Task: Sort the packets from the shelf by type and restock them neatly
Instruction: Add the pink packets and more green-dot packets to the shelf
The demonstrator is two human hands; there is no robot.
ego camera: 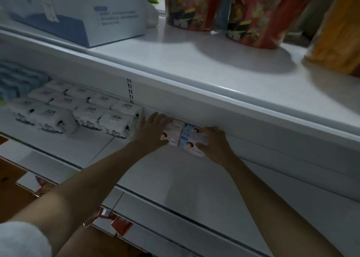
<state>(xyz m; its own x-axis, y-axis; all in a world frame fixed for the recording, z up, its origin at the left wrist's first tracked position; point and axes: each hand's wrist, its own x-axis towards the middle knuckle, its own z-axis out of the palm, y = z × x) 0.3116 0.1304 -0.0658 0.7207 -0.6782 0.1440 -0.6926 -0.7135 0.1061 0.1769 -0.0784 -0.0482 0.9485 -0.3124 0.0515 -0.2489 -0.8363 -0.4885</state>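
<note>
Head view. Two bare forearms reach from 6 o'clock onto the lower shelf (175,178), a white board under the overhang of the upper shelf (214,62). Left hand (153,132), just right of centre: fingers straight and spread, palm down, resting on the left side of the pink packets (173,133). Right hand (214,141), at 3 o'clock of the left: fingers bent over the top and right side of the blue packets (190,138), holding them; how firm the grip is cannot be told. Pink and blue packets lie touching side by side, at the back of the lower shelf, between the two hands. White packets (78,112), at 9 o'clock of the left hand: a block of rows, its nearest pack just beside the left fingertips. Light-blue packs (17,79) lie at the far 9 o'clock edge, behind the white block. Upper shelf, 12 o'clock: a white-and-blue box (81,9) at 11 o'clock, two red bags (224,9) upright at 1 o'clock, an orange bag (339,30) at 2 o'clock. Red tags (120,224) hang at 7 o'clock, below the shelf's front edge
</note>
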